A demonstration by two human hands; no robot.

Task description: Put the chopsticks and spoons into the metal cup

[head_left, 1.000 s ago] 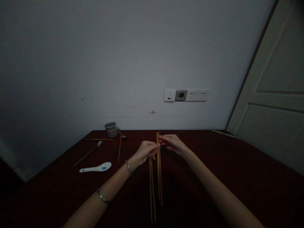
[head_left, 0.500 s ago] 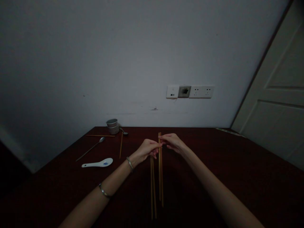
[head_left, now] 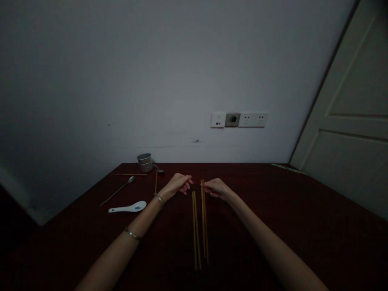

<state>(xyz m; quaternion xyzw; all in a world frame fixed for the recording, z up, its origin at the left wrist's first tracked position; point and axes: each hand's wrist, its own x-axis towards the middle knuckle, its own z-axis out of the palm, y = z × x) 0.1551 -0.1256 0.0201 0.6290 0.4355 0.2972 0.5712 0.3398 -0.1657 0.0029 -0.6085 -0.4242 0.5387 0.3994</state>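
Note:
My right hand pinches the far ends of a pair of wooden chopsticks, whose length runs toward me. Just left of these lies a second pair of chopsticks on the dark red table, nearly parallel and untouched. My left hand, with bracelets on wrist and forearm, hovers left of both pairs. Its fingers are loosely bent and apart, with nothing visible in them. Part of another chopstick shows behind my left wrist, which covers its near end.
A white ceramic spoon and a long-handled metal spoon lie on the left. Behind them are a lone chopstick, a metal cup and a small metal spoon. The wall with sockets rises at the back.
My left hand has let go of the chopsticks and moved left and slightly away. My right hand keeps its pinch, a little lower in view. The camera has shifted slightly.

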